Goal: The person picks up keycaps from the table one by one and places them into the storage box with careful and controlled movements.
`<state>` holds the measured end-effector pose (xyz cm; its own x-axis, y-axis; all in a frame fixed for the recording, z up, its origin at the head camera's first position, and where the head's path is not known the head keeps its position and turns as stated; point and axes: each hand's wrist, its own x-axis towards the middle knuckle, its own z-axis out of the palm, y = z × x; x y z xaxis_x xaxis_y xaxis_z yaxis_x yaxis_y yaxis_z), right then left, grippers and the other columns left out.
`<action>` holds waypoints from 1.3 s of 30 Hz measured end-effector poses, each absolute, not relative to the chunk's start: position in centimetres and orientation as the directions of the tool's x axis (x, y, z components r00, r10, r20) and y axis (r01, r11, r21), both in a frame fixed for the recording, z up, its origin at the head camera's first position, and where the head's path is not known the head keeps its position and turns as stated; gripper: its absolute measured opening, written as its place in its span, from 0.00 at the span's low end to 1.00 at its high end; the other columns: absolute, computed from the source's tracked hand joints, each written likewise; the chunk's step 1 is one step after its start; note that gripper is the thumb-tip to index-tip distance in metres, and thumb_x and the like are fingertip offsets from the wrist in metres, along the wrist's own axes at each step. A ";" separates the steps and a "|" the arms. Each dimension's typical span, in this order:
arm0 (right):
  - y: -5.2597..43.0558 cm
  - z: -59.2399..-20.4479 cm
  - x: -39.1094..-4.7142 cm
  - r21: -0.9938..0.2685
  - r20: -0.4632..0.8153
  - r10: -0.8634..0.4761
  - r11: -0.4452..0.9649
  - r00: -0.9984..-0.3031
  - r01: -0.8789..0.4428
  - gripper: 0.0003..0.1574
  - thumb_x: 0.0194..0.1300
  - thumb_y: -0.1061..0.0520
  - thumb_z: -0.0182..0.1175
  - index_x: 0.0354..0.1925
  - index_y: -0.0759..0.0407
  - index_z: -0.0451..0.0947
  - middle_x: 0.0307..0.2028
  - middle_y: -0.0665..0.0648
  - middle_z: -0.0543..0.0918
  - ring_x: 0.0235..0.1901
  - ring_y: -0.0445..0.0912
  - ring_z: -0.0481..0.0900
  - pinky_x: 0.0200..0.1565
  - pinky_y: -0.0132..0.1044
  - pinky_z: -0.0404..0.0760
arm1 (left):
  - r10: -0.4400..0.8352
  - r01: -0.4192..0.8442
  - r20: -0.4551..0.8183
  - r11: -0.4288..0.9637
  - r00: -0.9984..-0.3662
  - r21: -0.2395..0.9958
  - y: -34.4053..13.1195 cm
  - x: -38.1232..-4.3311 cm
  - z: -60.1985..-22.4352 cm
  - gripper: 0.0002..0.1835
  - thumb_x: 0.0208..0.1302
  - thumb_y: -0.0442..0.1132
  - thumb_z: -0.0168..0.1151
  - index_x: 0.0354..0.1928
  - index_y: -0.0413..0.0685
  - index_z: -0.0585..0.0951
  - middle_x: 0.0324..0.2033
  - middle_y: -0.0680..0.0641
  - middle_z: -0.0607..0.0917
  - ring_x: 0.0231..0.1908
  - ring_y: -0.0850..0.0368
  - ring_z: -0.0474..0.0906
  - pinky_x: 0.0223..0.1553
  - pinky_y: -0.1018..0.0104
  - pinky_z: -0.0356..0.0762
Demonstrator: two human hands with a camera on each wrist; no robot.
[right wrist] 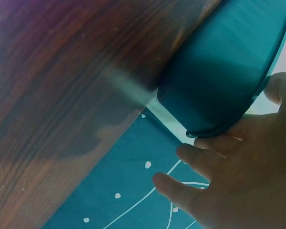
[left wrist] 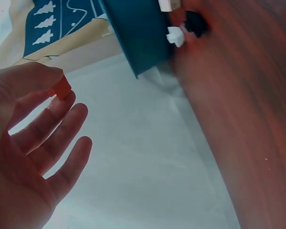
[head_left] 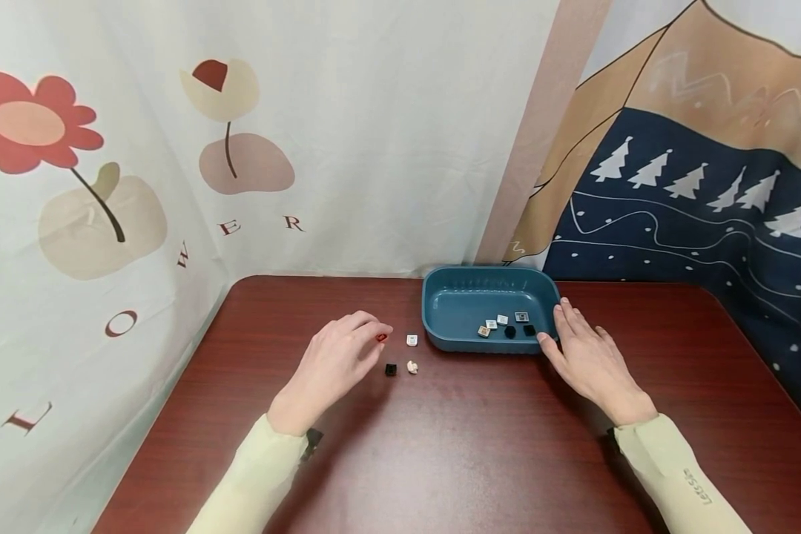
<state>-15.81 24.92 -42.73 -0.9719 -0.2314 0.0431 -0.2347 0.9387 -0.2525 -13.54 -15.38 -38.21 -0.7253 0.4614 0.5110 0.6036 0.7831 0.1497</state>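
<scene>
My left hand is above the table, pinching a small red keycap between thumb and forefinger; the other fingers are spread. Just right of it on the table lie a white keycap, a black keycap and an irregular cream-white piece. A blue-green tray holds several small white, black, grey and tan pieces, among them a black keycap. With fingers extended, my right hand rests against the tray's right end, its thumb at the front right corner of the rim.
The reddish-brown wooden table reaches back to a pale printed curtain behind the tray. A dark blue cloth with white trees hangs at the right.
</scene>
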 end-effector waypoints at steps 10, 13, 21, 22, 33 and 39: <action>25.1 -42.8 -15.9 -0.254 0.040 -0.227 0.940 -0.973 -0.229 0.49 0.81 0.37 0.45 0.78 0.73 0.51 0.79 0.73 0.51 0.76 0.70 0.55 0.68 0.73 0.56 | 0.449 0.636 0.568 0.751 -0.690 0.178 -14.2 -13.7 -37.5 0.10 0.61 0.32 0.73 0.44 0.50 0.90 0.39 0.55 0.86 0.34 0.55 0.83 0.37 0.58 0.81; 25.1 -42.9 -15.9 -0.251 0.040 -0.224 0.941 -0.974 -0.227 0.49 0.81 0.36 0.44 0.78 0.73 0.51 0.79 0.73 0.51 0.76 0.69 0.54 0.68 0.73 0.56 | 0.452 0.656 0.589 0.732 -0.670 0.184 -13.5 -14.0 -37.4 0.11 0.60 0.31 0.73 0.44 0.50 0.90 0.38 0.55 0.86 0.34 0.55 0.82 0.38 0.58 0.81; 25.3 -43.1 -15.9 -0.258 0.046 -0.219 0.940 -0.975 -0.224 0.50 0.81 0.36 0.44 0.78 0.74 0.51 0.79 0.73 0.51 0.76 0.69 0.54 0.68 0.73 0.56 | 0.486 0.711 0.624 0.684 -0.612 0.164 -10.6 -15.7 -37.1 0.09 0.63 0.34 0.74 0.45 0.50 0.90 0.40 0.54 0.87 0.38 0.59 0.84 0.48 0.57 0.79; 25.2 -43.1 -15.9 -0.257 0.047 -0.219 0.940 -0.975 -0.224 0.50 0.81 0.36 0.44 0.78 0.74 0.51 0.79 0.73 0.51 0.76 0.69 0.54 0.68 0.73 0.56 | 0.490 0.714 0.624 0.682 -0.608 0.160 -10.2 -16.0 -37.1 0.09 0.63 0.34 0.74 0.45 0.50 0.90 0.40 0.54 0.87 0.38 0.59 0.84 0.49 0.56 0.79; 25.1 -43.3 -15.9 -0.258 0.045 -0.217 0.940 -0.975 -0.221 0.49 0.81 0.37 0.44 0.79 0.73 0.50 0.79 0.72 0.50 0.76 0.69 0.53 0.69 0.73 0.54 | 0.542 0.718 0.534 0.668 -0.650 0.195 -7.1 -18.8 -38.2 0.08 0.65 0.38 0.74 0.46 0.48 0.90 0.40 0.52 0.88 0.39 0.58 0.83 0.53 0.56 0.79; 24.8 -43.1 -15.9 -0.263 0.039 -0.212 0.941 -0.977 -0.214 0.49 0.81 0.37 0.44 0.79 0.73 0.50 0.79 0.72 0.50 0.76 0.69 0.53 0.69 0.74 0.53 | 0.559 0.693 0.442 0.679 -0.702 0.243 -6.0 -20.0 -39.1 0.10 0.67 0.34 0.71 0.50 0.46 0.89 0.44 0.49 0.87 0.43 0.56 0.85 0.51 0.61 0.81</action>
<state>-15.93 24.84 -43.06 -0.9765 -0.2117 0.0390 -0.2145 0.9406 -0.2631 -20.01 -6.05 -39.09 -0.7017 0.5592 0.4416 0.6934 0.6785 0.2426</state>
